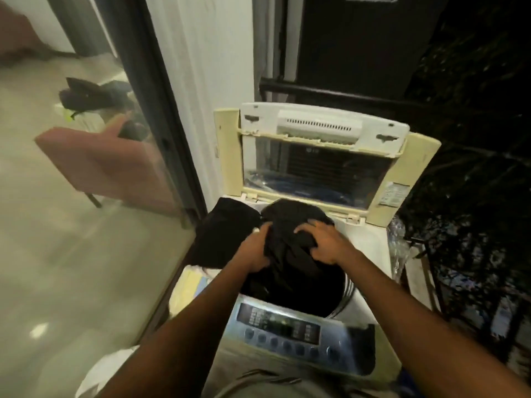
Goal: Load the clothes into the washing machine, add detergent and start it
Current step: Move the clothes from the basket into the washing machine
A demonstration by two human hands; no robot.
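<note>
Clothes (pixel 290 239) — a dark bundle over the drum (pixel 339 294), both hands' (pixel 255 248) (pixel 324 242) fingers curled into it. Loading step; next, push it down — then detergent.

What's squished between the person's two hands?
A bunched-up black cloth garment, gripped by the left hand and right hand above the white washing machine's open drum. The head view shows it.

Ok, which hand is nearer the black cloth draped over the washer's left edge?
Left. The left hand grips the black bundle right beside the draped cloth; the right hand grips the bundle's far side, over the drum.
</note>
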